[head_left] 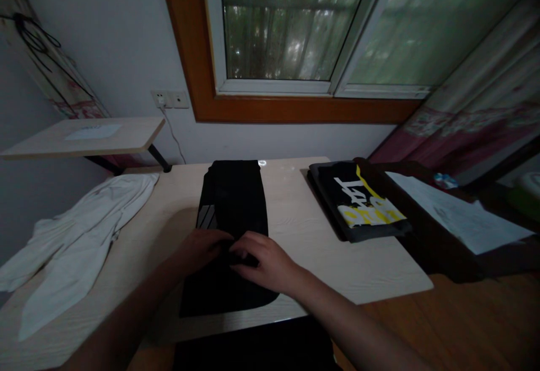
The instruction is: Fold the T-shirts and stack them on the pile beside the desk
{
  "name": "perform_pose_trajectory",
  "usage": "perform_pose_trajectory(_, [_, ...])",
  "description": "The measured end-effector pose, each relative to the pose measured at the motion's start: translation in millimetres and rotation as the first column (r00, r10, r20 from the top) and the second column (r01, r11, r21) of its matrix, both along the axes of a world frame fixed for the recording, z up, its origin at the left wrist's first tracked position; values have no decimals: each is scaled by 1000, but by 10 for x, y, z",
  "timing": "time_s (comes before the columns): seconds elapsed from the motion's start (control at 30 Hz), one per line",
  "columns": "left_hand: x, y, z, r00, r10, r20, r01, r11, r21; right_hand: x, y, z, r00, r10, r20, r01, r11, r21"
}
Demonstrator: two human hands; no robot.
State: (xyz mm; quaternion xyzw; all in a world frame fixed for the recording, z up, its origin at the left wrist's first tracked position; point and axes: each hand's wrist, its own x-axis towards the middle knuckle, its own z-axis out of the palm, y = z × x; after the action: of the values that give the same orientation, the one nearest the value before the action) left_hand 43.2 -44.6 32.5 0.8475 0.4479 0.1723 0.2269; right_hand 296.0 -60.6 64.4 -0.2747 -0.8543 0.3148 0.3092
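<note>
The black garment (238, 196) lies folded lengthwise on the pale counter (295, 191), its long side running from the person toward the window (280, 33) wall. Both hands rest over its nearer half. The left hand (206, 247) comes in over the garment's left edge, and the right hand (268, 261) over its right edge, so that their fingers (248, 241) almost meet above its middle. The cloth is directly beneath the fingers; it spreads beyond them toward the wall and shows again between them and the garment's near hem. The right fingers are bent, with a dark gap between the thumb and the others; the left fingers are curled, with their tips lost in shadow. Whether either set pinches the cloth or only touches it, I cannot tell.

Grey slanted stripes (206, 217) mark the garment's left side, just beyond the left hand. To the left of the garment, well apart, a white cloth (84, 241) lies loosely spread. To the right of the garment, also apart, sits a stack of folded clothes (358, 202), the top one dark with white and yellow print.
</note>
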Motion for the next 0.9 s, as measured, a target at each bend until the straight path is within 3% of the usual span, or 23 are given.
perform_pose_trajectory(0.13, [-184,-39,-81,995,4,95,-1,1000,-31,207,166,-98,990,-141,12,140,989,54])
perform_pose_trajectory(0.27, [-321,-65,-180,995,10,98,-4,998,-61,388,482,-320,915,-360,183,323,924,203])
perform_pose_trajectory(0.43, [-391,20,-245,992,15,125,-8,998,-59,431,770,-517,867,-360,344,259,916,306])
perform_pose_trajectory(0.63, [-353,267,-174,990,60,127,-51,996,-74,388,1069,-529,842,-388,375,269,904,332])
perform_pose_trajectory(0.77, [-291,402,-186,985,127,117,-123,992,-41,359,1229,-519,837,-412,359,315,901,300])
perform_pose_trajectory(0.9, [-289,362,-230,972,182,150,-185,983,5,369,1086,-462,896,-382,225,322,910,261])
